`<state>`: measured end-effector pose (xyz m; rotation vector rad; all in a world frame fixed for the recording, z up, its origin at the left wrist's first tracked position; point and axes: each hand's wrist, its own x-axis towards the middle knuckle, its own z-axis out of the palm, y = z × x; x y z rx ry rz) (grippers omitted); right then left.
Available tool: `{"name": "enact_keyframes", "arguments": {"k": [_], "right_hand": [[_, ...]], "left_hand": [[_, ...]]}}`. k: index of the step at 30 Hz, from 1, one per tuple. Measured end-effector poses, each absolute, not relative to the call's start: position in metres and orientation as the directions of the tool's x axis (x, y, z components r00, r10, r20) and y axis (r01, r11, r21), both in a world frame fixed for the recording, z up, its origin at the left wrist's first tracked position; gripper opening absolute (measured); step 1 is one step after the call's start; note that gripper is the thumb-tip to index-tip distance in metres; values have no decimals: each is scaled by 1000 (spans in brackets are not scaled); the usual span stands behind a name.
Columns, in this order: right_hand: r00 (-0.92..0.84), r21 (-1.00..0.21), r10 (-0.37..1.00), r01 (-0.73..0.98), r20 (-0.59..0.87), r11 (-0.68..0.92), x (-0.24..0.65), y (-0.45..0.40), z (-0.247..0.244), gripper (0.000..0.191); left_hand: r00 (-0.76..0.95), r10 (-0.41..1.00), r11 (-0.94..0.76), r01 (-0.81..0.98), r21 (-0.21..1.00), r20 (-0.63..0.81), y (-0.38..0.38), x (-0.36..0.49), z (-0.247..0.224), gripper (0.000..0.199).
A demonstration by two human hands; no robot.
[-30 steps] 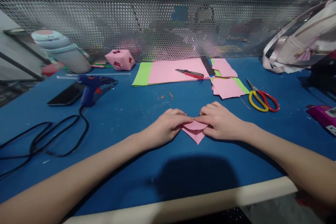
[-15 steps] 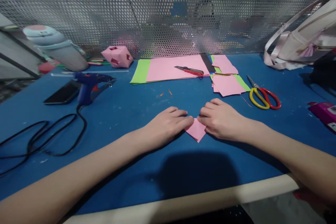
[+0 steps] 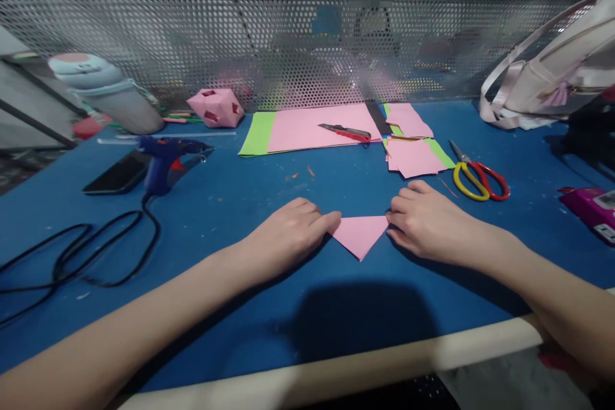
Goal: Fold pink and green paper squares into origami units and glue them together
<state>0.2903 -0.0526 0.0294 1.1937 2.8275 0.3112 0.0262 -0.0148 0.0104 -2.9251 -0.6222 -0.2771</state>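
A pink paper triangle (image 3: 360, 234) lies on the blue table, its point toward the front edge and its long fold at the back. My left hand (image 3: 295, 230) pinches the triangle's left corner, fingers curled. At the right corner, my right hand (image 3: 423, 221) has its fingertips closed on the paper. Behind my right hand are small pink paper pieces (image 3: 414, 157) in a loose stack. A red craft knife (image 3: 346, 133) rests on larger pink sheets (image 3: 298, 128), which overlap green ones.
Scissors (image 3: 480, 179) lie right of the stack. At left are a blue glue gun (image 3: 161, 163) with a looping cord, a phone (image 3: 116, 174), a bottle (image 3: 118, 97) and a folded pink paper shape (image 3: 216, 108). A bag (image 3: 548, 86) stands back right.
Both hands have slid outward along the fold, the left hand leftward and the right hand rightward. More of the pink triangle shows between them.
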Motion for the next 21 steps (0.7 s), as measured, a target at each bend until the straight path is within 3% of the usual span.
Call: {"name": "enact_keyframes", "arguments": {"k": [5, 10, 15, 19, 21], "right_hand": [[-662, 111, 741, 749, 107, 653, 297, -52, 37, 36], [-660, -121, 726, 718, 195, 685, 296, -49, 30, 57], [-632, -292, 735, 675, 246, 678, 284, -42, 10, 30], [-421, -524, 852, 672, 311, 523, 282, -37, 9, 30], [-321, -610, 889, 647, 326, 457, 282, -37, 13, 32]], "left_hand": [[777, 577, -806, 591, 22, 251, -9, 21, 6, 33], [674, 681, -732, 617, 288, 287, -11, 26, 10, 35], [526, 802, -585, 599, 547, 282, -15, 33, 12, 34], [289, 907, -397, 336, 854, 307, -13, 39, 5, 48], [229, 947, -265, 151, 952, 227, -12, 44, 3, 56]]}}
